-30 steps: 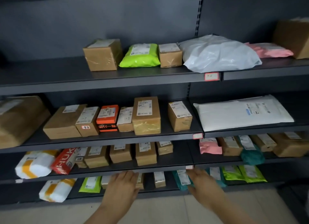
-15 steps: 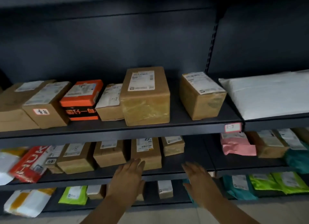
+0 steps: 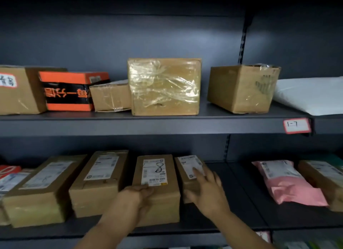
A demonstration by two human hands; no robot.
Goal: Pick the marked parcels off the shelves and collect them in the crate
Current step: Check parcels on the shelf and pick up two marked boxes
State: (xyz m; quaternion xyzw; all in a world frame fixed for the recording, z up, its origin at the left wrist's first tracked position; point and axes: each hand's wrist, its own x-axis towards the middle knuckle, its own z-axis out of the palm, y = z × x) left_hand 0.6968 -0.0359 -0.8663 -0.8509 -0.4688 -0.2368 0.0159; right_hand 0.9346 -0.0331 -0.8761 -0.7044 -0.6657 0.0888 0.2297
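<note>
A brown parcel [image 3: 157, 176] with a white label and a handwritten mark like an 8 lies on the lower shelf [image 3: 233, 202]. My left hand [image 3: 137, 195] grips its front left corner, fingers curled over the top edge. My right hand [image 3: 206, 189] rests with spread fingers on the smaller labelled box [image 3: 186, 165] just to the right, which touches the marked parcel's side. The crate is not in view.
Two more brown boxes [image 3: 98, 182] [image 3: 42, 189] sit left of the marked parcel, and a pink mailer [image 3: 289, 185] lies to the right. The upper shelf [image 3: 167, 125], tagged 1-7 [image 3: 296, 126], carries a taped box [image 3: 164, 87], an orange-black box [image 3: 70, 91] and a white bag [image 3: 311, 94].
The view has dropped and closed in on the lower shelf. Both hands moved forward from below the shelf edge onto the boxes; the left one took hold of the marked parcel.
</note>
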